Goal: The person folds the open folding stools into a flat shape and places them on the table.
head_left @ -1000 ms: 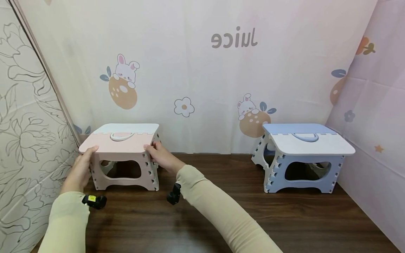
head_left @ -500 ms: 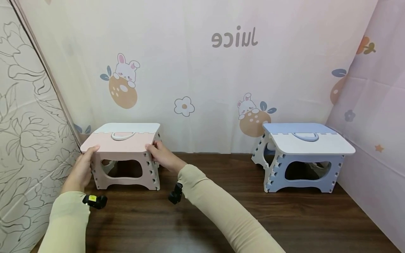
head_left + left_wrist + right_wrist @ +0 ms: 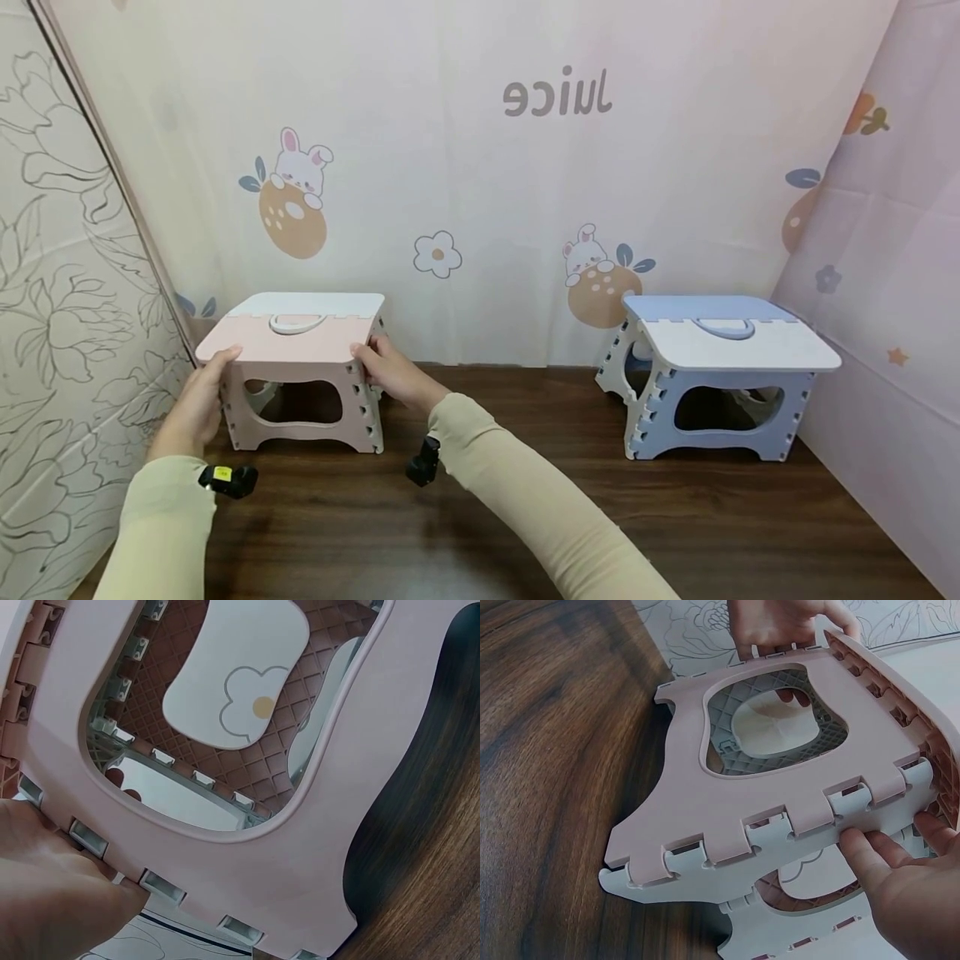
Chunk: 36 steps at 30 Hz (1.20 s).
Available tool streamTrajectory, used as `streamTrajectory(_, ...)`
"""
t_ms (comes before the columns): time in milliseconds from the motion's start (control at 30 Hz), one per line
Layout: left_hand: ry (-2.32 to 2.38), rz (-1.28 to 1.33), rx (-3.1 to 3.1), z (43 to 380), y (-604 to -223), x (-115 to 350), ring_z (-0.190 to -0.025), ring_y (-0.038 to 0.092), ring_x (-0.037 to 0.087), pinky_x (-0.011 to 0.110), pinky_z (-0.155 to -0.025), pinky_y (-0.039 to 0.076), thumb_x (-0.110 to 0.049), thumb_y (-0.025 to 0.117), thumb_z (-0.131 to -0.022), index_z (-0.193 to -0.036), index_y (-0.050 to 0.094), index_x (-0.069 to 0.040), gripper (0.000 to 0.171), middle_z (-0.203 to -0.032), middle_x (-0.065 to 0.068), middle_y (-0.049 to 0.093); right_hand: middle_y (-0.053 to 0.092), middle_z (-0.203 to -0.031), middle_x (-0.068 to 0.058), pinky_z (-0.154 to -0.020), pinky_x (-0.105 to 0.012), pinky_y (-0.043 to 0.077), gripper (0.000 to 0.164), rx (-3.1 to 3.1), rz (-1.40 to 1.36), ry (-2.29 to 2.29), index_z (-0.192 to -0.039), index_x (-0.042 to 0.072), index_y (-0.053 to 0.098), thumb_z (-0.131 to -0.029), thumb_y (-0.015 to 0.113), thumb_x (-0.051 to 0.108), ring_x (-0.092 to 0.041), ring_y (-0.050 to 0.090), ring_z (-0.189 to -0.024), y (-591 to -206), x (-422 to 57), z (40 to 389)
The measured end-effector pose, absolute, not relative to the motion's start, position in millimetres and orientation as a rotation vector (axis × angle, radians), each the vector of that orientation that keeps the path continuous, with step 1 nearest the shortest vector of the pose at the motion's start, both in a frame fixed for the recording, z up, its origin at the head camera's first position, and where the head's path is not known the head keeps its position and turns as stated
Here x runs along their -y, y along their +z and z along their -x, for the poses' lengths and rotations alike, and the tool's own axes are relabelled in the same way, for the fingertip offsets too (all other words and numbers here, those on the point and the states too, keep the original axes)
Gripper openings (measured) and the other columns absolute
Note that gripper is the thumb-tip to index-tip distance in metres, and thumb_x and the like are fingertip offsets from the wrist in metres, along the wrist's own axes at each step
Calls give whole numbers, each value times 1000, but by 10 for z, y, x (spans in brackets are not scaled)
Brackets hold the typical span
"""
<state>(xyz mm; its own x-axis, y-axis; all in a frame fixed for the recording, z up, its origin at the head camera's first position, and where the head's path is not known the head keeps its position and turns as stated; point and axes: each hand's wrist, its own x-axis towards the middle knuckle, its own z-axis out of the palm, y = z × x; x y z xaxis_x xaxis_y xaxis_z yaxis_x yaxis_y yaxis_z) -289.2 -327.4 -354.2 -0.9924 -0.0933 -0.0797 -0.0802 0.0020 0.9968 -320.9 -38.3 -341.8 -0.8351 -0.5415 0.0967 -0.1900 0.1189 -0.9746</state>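
A pink and white folding step stool [image 3: 292,343] stands unfolded on the brown wood-grain surface at the left in the head view. My left hand [image 3: 197,400] holds its left side, thumb on the top's edge and fingers along the side. On the opposite side my right hand [image 3: 395,371] grips the stool just under the top, thumb at the front corner. The left wrist view looks through the opening of the pink front leg [image 3: 225,855], where fingers of the left hand show behind. In the right wrist view, fingertips [image 3: 859,851] press the white hinged side panel.
A second folding step stool [image 3: 742,346], blue and white, stands unfolded at the right. Printed curtains [image 3: 480,167] hang behind and along both sides. The wood-grain surface [image 3: 510,400] stretches between the two stools.
The pink and white step stool has shifted slightly to the right, both hands moving along with it. Their hold looks the same, and the blue and white stool stays in place.
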Motion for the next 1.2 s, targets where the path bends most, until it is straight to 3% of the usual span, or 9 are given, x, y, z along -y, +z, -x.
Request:
streamTrajectory(267,-2210,-197,2205,2878,-3556,3235,-142,-31,21,44,-113,-19,-58,48,-98,-157,-20,-15,99,-159,3,-32,38,-147,-13,-105,-39,43,60,-2134,731,-1757,-150,3,27,-108,38,45,-21,46,-133,-3426,348,3199)
streamTrajectory(1200,-2176,-126,2242,2869,-3543,3040,-145,-26,23,44,-114,-17,-57,44,-100,-158,-16,-10,95,-162,8,-26,39,-148,-15,-105,-42,43,59,-2187,732,-1747,-150,2,28,-108,37,42,-23,48,-131,-3415,164,3157)
